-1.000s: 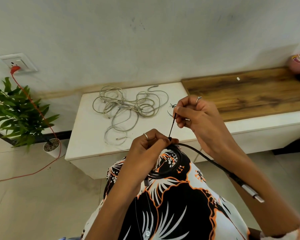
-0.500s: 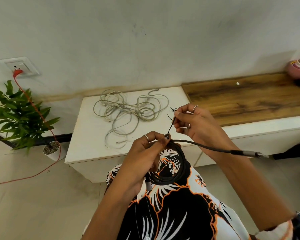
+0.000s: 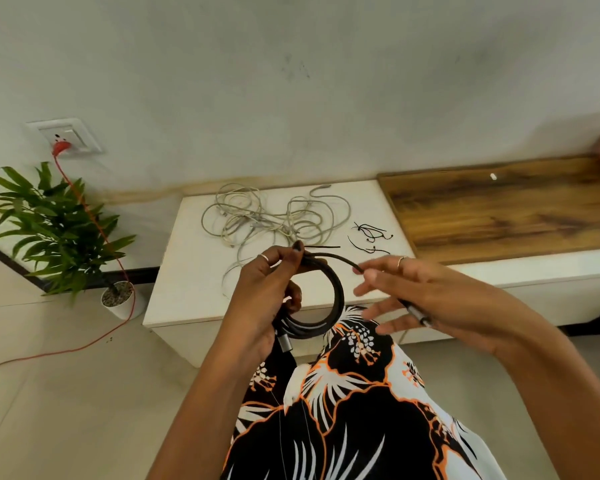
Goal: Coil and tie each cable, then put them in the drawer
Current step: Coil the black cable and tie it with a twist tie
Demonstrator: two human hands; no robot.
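Left hand (image 3: 264,299) gripping coiled black cable (image 3: 329,306), right hand (image 3: 426,299) blurred, fingers spread, free cable end passing behind them, grip indeterminate.

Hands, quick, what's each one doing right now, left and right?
Left hand: grips the coiled black cable.
Right hand: open, fingers spread, the cable's loose end lying across it, not pinched.

I'm looking into a home room — a low white cabinet (image 3: 194,299) stands against a plain painted wall (image 3: 291,81) on a tiled floor (image 3: 66,393). Left of the cabinet sits a potted plant (image 3: 54,223), with a wall socket (image 3: 66,135) above it; right of the cabinet runs a wooden shelf top (image 3: 499,209) — domestic furniture, nothing industrial
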